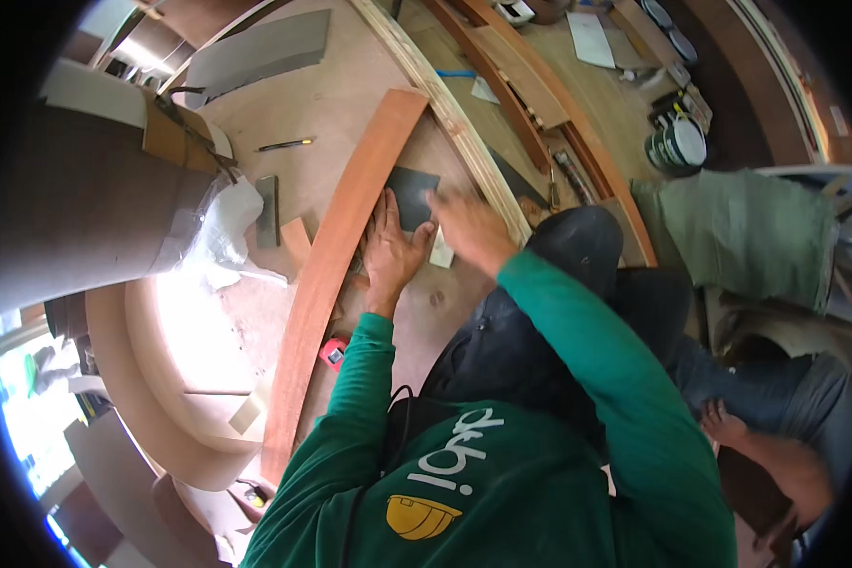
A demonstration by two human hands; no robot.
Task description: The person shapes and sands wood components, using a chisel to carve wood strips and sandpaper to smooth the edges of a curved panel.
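My left hand (395, 251) lies with stretched fingers along the near edge of a dark grey flat sheet (413, 192), beside a long reddish-brown wooden strip (343, 232). Its fingertips rest where the sheet meets the strip. Over the sheet's right side is my right hand (471, 230), smeared by motion; whether it holds anything is not visible. A small white piece (442, 250) lies between the two hands. Close to my left forearm sits a red tape measure (332, 352).
Left of the strip lie a pencil (284, 145), a dark rectangular block (268, 211) and a curved pale panel (133, 379). A light timber rail (445, 104) runs along the right. Beyond it stands a paint can (675, 145). Another person's hand (722, 423) shows at lower right.
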